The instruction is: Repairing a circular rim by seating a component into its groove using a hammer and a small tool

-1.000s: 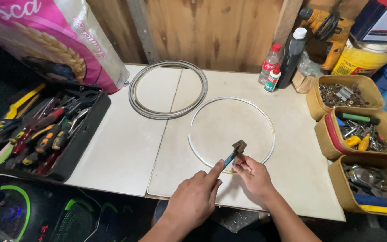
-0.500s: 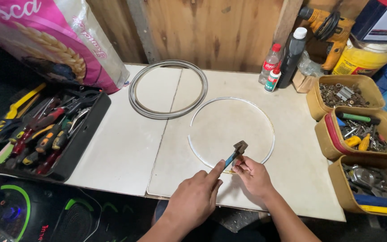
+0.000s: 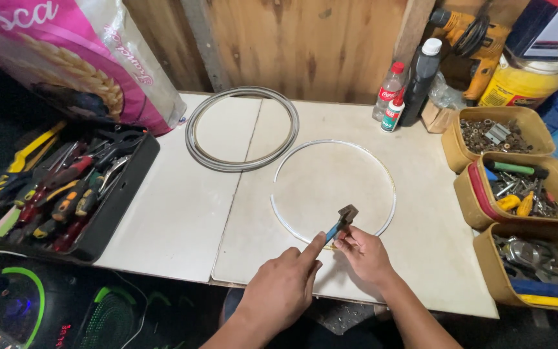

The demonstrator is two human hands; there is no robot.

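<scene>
A thin white wire ring (image 3: 393,194) lies flat on the white tabletop (image 3: 175,213). My left hand (image 3: 285,287) grips blue-handled pliers (image 3: 342,221), whose dark jaws sit just over the ring's near edge. My right hand (image 3: 366,255) rests on the table beside the pliers, fingertips pinching the ring at that same spot. A small yellowish piece shows at the ring under my fingers. Farther back on the left lies a grey coil of several wire loops (image 3: 190,136), untouched.
A black tray of screwdrivers and pliers (image 3: 66,194) sits at the left. Three tan boxes of hardware and tools (image 3: 518,181) line the right edge. Bottles (image 3: 395,97), a yellow drill (image 3: 479,39) and a pink sack (image 3: 79,58) stand at the back.
</scene>
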